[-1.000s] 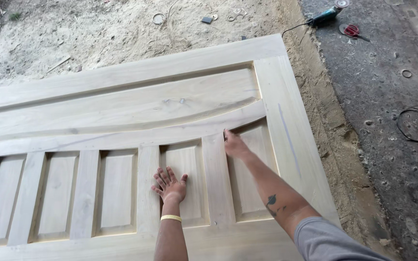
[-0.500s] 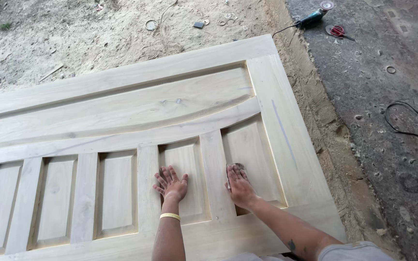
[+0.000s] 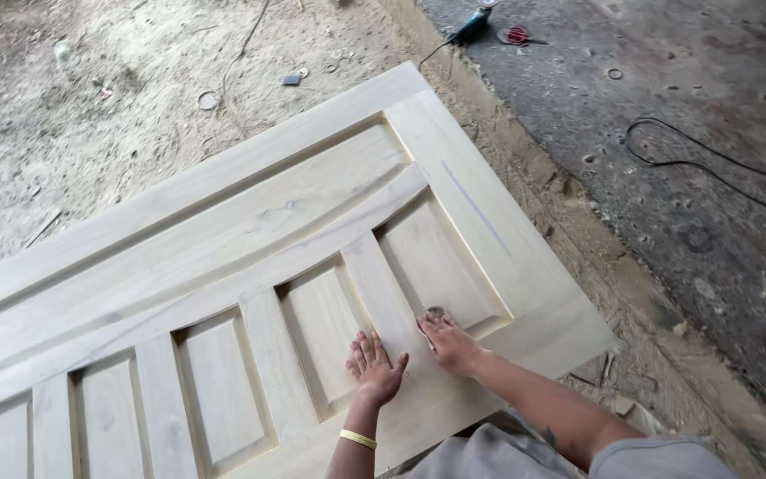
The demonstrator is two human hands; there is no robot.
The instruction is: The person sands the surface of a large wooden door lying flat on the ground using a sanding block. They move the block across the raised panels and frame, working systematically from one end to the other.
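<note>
The pale wooden door (image 3: 223, 257) lies flat on the ground and fills most of the reach; its broad frame boards are bare, and its sunken panels are bare too, walled by raised bars between them. Both hands, left (image 3: 374, 368) and right (image 3: 450, 344), lie flat near its lower edge, close together. To the right, a black cable (image 3: 693, 164) loops across the dark floor (image 3: 667, 222). Beyond the door's far corner lie a power tool (image 3: 470, 27) and a red tool (image 3: 516, 35); small scraps dot the sawdust ground (image 3: 117, 115).
</note>
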